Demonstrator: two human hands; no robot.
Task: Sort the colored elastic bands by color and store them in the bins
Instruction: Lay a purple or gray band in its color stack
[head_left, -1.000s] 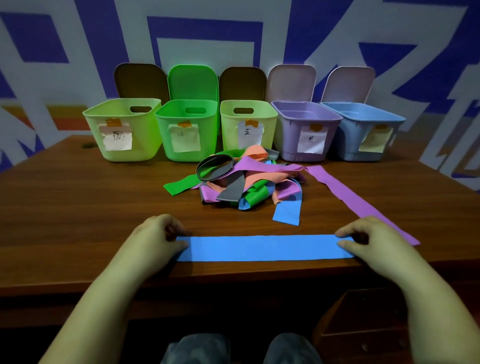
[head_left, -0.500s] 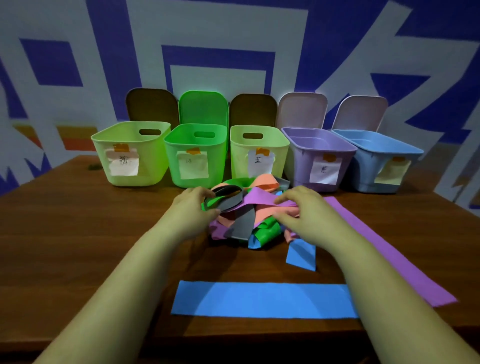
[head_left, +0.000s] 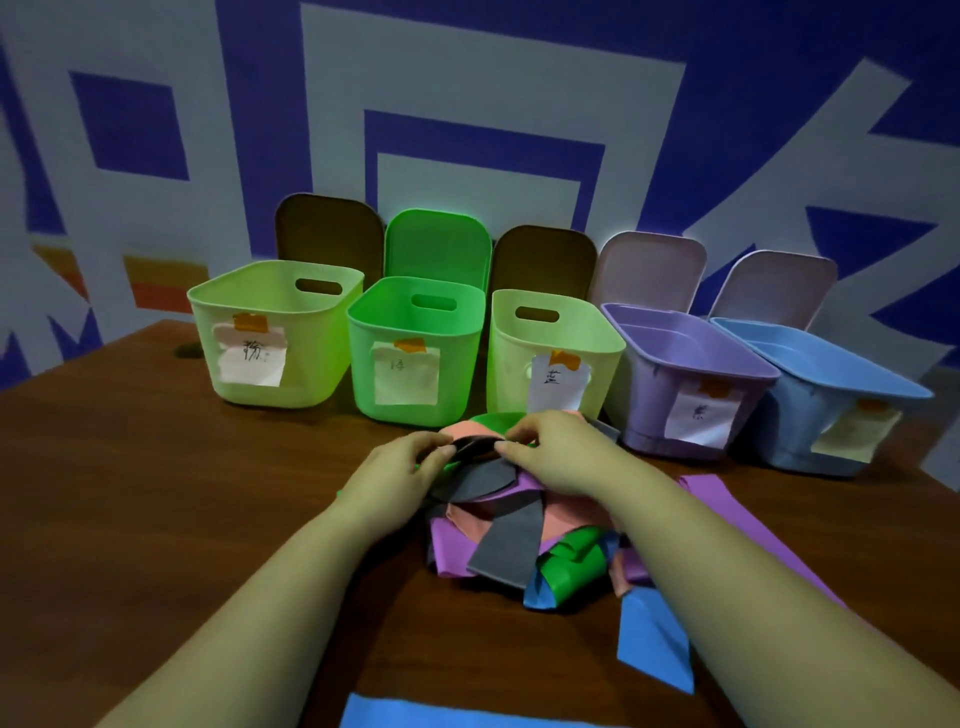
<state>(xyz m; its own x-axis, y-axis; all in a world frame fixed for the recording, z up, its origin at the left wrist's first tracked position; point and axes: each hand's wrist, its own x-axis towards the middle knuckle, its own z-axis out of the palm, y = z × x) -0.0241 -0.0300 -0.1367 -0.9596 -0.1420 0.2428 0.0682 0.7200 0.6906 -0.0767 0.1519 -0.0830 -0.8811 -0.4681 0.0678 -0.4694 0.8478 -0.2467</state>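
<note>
On the brown wooden table (head_left: 156, 519), five open plastic bins (head_left: 415, 353) with paper labels stand in a row just behind a tangled pile of coloured elastic bands (head_left: 519, 530), while a flat blue band (head_left: 415, 714) lies apart at the near edge. The left hand (head_left: 395, 478) and right hand (head_left: 556, 452) both pinch a dark grey looped band (head_left: 475, 449) at the pile's top. Because it lies interleaved with the orange and purple strips, lifting it could drag them along or let it snap back.
</note>
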